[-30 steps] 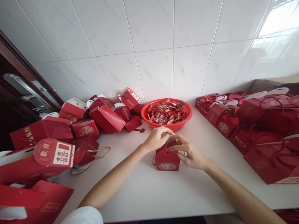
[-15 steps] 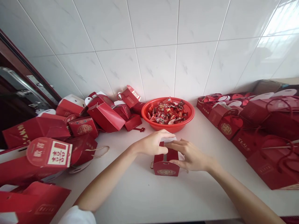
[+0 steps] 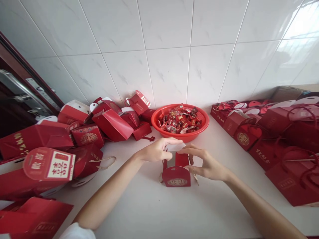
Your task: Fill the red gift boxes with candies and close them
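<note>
A small red box (image 3: 177, 179) with a gold emblem and rope handles stands on the white table at the centre, its top partly open and the inside showing. My left hand (image 3: 159, 151) is at its upper left edge, index finger stretched over the far flap and thumb apart from it. At the box's right side is my right hand (image 3: 205, 162), fingers and thumb spread around the right flap. Whether either hand pinches the card cannot be made out. Just behind the box sits a red plastic basket (image 3: 156, 127) of wrapped sweets (image 3: 179, 119).
Many red gift boxes (image 3: 113, 124) lie jumbled on the left side of the white table (image 3: 139, 209). Rows of closed red boxes (image 3: 286, 182) stand along the right. A tiled wall (image 3: 169, 73) rises behind, with a dark door frame (image 3: 27, 69) at far left.
The box top has opened wider, with more of the inside visible. My left hand has moved slightly left, and my right hand has shifted right, its fingers further apart.
</note>
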{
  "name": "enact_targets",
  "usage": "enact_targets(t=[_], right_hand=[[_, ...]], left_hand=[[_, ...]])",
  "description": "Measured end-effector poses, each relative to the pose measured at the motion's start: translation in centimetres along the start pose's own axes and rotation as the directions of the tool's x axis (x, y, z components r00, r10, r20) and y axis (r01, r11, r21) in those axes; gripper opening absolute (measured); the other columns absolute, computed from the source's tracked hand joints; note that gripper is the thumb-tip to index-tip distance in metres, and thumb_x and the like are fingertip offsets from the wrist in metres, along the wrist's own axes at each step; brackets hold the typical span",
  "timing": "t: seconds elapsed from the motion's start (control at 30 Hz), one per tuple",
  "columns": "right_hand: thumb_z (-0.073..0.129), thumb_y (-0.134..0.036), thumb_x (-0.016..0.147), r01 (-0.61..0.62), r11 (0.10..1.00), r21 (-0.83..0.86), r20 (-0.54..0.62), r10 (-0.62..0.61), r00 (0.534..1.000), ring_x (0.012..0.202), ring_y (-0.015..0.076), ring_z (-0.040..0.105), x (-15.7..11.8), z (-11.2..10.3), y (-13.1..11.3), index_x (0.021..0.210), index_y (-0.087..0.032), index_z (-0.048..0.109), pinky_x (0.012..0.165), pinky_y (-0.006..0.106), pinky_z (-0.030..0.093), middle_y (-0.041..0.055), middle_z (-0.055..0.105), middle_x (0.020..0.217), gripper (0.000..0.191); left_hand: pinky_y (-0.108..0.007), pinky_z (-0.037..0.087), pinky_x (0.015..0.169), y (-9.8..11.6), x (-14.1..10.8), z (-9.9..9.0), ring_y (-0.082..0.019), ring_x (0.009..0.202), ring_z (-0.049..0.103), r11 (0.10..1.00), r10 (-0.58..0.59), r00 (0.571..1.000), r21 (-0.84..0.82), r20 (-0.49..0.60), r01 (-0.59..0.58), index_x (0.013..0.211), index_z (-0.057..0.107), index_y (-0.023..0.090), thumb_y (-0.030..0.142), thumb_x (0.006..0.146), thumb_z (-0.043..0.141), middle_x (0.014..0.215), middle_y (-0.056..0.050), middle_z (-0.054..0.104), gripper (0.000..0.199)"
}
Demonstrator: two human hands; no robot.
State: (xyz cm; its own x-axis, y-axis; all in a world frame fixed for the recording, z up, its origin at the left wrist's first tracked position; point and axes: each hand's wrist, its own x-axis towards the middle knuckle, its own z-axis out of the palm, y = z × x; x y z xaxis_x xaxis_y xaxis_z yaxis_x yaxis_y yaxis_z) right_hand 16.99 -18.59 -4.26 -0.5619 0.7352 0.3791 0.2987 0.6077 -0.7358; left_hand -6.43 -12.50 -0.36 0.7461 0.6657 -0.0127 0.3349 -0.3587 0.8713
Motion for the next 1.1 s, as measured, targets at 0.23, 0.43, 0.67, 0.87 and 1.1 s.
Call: enact_targets(t=[0.23,0.43,0.67,0.87,1.1], right_hand=[[0.06,-0.03,0.094,0.125,0.931,-0.342,0.203,-0.057,0.978,0.086,0.0193,0.063,1.1,0.4,-1.4,0.124,-0.023,0.065,0.08,0.033,0.051,0.0106,0.067,0.119,0.031],[0.061,-0.033,0.094,0.12,0.924,-0.363,0.175,-0.059,0.983,0.078,0.016,0.06,1.0,0.4,-1.8,0.109,-0.023,0.069,0.072,0.031,0.052,0.0095,0.06,0.111,0.02],[0.061,-0.044,0.094,0.034,0.986,-0.162,-0.122,-0.054,0.991,0.082,0.0165,0.061,0.1,-0.3,-1.0,0.083,-0.021,0.057,0.075,0.032,0.054,0.0091,0.059,0.105,0.027],[0.063,-0.037,0.093,-0.038,0.999,-0.033,-0.158,0.033,0.987,0.099,0.0223,0.063,-0.5,-1.1,-0.7,0.075,-0.021,0.057,0.082,0.034,0.052,0.009,0.065,0.101,0.024],[0.062,-0.033,0.091,-0.162,0.973,0.167,-0.051,0.173,0.984,0.094,0.02,0.065,-0.8,-1.6,0.0,0.083,-0.02,0.063,0.08,0.033,0.054,0.0107,0.065,0.117,0.015]], left_hand=[[-0.043,0.047,0.108,2.0,0.1,0.7,-0.031,0.139,0.049,0.994,0.035,0.998,0.102,0.049,-0.04,0.134,0.063,0.021,0.007,0.066,0.054,0.148,-0.008,0.054,0.071],[-0.041,0.042,0.114,1.6,0.4,0.5,-0.027,0.138,0.05,0.994,0.072,0.997,0.075,0.033,-0.074,0.135,0.061,0.02,0.006,0.067,0.051,0.149,-0.008,0.054,0.071],[-0.037,0.049,0.1,0.9,-0.1,-2.0,-0.025,0.132,0.055,0.992,0.065,0.996,0.101,0.067,-0.072,0.111,0.07,0.024,0.005,0.074,0.045,0.14,-0.006,0.062,0.049],[-0.032,0.045,0.106,1.7,-0.7,-2.8,-0.023,0.131,0.057,0.943,-0.072,0.991,0.333,0.116,0.03,0.105,0.075,0.024,0.01,0.081,0.043,0.14,-0.002,0.063,0.042],[-0.029,0.045,0.108,1.0,-1.1,-2.8,-0.022,0.137,0.052,0.966,-0.119,0.988,0.242,0.1,0.092,0.133,0.065,0.025,0.008,0.076,0.048,0.147,-0.002,0.057,0.062]])
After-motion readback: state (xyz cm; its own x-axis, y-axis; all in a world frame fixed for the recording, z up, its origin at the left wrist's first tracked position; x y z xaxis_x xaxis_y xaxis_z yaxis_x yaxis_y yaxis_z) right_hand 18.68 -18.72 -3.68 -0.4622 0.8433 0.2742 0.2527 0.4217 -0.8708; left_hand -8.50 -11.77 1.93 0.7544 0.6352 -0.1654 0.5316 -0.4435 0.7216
